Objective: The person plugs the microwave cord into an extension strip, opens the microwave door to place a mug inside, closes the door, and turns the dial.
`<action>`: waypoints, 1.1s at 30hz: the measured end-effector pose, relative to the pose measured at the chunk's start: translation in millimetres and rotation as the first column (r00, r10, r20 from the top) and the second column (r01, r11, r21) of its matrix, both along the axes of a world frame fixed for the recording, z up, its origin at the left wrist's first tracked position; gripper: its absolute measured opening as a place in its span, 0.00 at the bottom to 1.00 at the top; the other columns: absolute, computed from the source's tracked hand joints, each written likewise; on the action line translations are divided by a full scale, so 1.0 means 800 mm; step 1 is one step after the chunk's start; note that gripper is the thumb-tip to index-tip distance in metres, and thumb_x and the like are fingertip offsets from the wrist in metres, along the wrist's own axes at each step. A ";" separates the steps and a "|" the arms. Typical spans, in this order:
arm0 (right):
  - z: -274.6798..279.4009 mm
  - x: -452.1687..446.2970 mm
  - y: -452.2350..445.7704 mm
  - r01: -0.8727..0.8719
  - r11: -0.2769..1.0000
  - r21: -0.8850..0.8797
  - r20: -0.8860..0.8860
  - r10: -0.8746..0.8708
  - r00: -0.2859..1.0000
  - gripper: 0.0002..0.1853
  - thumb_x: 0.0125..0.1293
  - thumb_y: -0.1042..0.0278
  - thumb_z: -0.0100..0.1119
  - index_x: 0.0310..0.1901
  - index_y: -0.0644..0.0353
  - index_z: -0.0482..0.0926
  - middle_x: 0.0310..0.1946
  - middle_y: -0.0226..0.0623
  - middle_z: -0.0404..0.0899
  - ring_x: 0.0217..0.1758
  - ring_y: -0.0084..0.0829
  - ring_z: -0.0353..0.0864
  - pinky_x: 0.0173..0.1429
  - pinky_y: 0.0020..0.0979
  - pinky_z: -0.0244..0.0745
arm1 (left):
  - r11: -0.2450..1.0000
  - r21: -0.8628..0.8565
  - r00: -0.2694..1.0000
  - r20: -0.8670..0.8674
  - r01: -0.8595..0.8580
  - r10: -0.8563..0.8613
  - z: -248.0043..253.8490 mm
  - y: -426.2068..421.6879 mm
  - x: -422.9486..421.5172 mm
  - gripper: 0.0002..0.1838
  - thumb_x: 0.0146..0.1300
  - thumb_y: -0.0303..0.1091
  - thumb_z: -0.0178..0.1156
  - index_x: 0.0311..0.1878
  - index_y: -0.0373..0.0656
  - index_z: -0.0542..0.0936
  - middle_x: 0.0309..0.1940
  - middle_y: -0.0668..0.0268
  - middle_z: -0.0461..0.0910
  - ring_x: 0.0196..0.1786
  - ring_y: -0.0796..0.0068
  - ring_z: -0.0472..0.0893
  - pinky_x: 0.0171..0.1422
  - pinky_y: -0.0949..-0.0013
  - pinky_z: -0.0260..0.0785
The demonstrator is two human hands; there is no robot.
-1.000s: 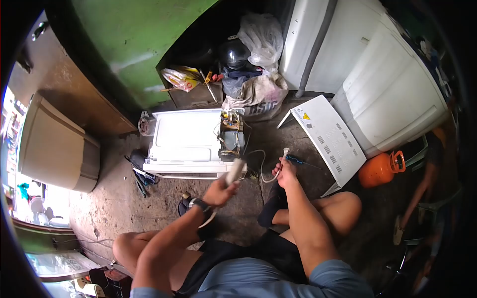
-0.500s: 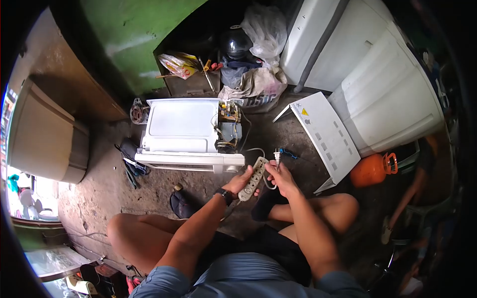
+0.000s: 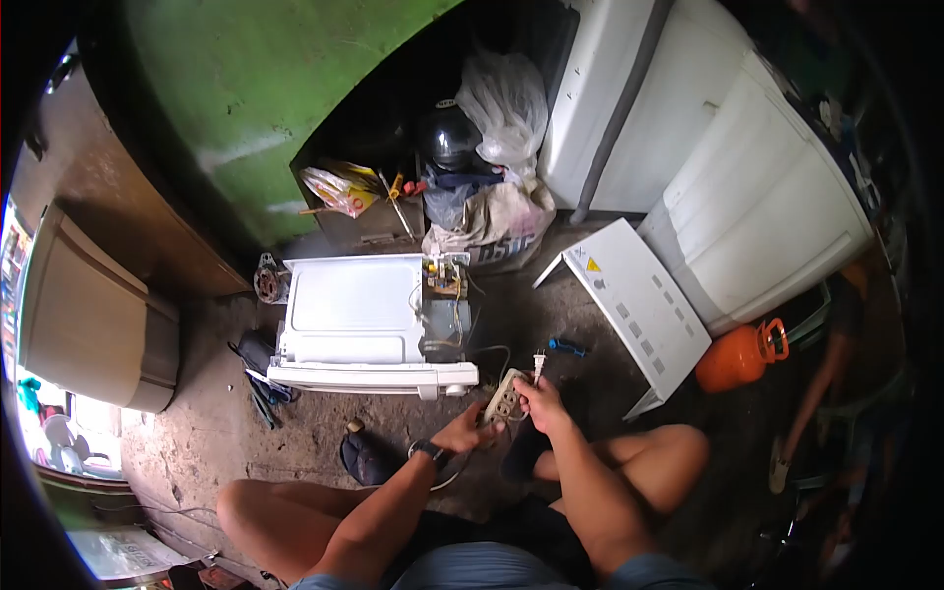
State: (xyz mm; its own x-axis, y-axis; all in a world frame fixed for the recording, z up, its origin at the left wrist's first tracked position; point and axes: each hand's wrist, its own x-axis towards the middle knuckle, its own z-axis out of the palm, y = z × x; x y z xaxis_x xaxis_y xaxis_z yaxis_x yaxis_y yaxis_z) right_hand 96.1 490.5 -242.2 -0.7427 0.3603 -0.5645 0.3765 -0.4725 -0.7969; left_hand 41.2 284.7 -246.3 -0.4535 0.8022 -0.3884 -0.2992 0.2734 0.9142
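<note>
My left hand (image 3: pixel 466 430) is closed around the lower left end of a whitish power strip (image 3: pixel 502 402). At the strip's upper right side, my right hand (image 3: pixel 542 401) pinches a white plug (image 3: pixel 539 365), its prongs pointing up and away from the sockets. Beyond my hands sits an opened white microwave oven (image 3: pixel 352 313), lying with its inner parts (image 3: pixel 444 307) bare at the right end. A pale cord runs from near those parts toward my hands. A blue-handled screwdriver (image 3: pixel 567 346) lies on the floor past the plug.
A bent white metal cover (image 3: pixel 634 313) stands on the right, beside an orange gas cylinder (image 3: pixel 739 358). Pliers (image 3: pixel 264 403) and a dark pouch (image 3: pixel 366 457) lie on the floor at left. Bags (image 3: pixel 501 218) are piled behind. Another person's arm (image 3: pixel 814 393) shows at far right.
My left hand has brought the power strip from the left over to my right hand, which still holds the plug. The view has tilted, so the oven appears lower.
</note>
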 end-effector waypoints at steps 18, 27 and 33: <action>0.217 -0.011 0.022 -0.526 -0.040 0.849 0.483 0.461 0.744 0.14 0.70 0.52 0.54 0.39 0.54 0.81 0.34 0.48 0.84 0.42 0.54 0.82 0.44 0.52 0.75 | 0.968 0.085 0.940 -0.233 -0.237 0.250 0.044 0.013 -0.026 0.33 0.51 0.38 0.74 0.56 0.31 0.73 0.43 0.55 0.81 0.46 0.69 0.79 0.51 0.65 0.72; 0.170 0.000 0.008 -0.414 -0.138 0.900 0.433 0.407 0.804 0.12 0.65 0.55 0.60 0.37 0.55 0.82 0.34 0.46 0.84 0.42 0.51 0.83 0.46 0.50 0.75 | 0.987 0.054 0.931 -0.325 -0.154 0.164 0.040 0.005 -0.005 0.38 0.50 0.41 0.74 0.61 0.32 0.70 0.45 0.53 0.82 0.48 0.66 0.81 0.51 0.63 0.73; 0.182 0.018 0.004 -0.411 -0.251 0.876 0.479 0.368 0.797 0.12 0.64 0.56 0.62 0.34 0.56 0.81 0.33 0.44 0.84 0.40 0.48 0.83 0.45 0.49 0.77 | 0.995 0.054 0.936 -0.339 -0.079 0.093 0.011 0.019 -0.006 0.38 0.50 0.39 0.74 0.62 0.34 0.69 0.50 0.47 0.80 0.56 0.54 0.80 0.60 0.59 0.71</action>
State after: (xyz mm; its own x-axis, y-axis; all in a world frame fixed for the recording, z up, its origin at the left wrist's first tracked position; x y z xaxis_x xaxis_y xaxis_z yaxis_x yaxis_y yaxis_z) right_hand 110.6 493.4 -96.9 -0.9898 0.1419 -0.0124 0.1416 0.9706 -0.1947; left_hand 36.5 299.7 -237.2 -0.6207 0.7660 -0.1675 0.0111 0.2222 0.9749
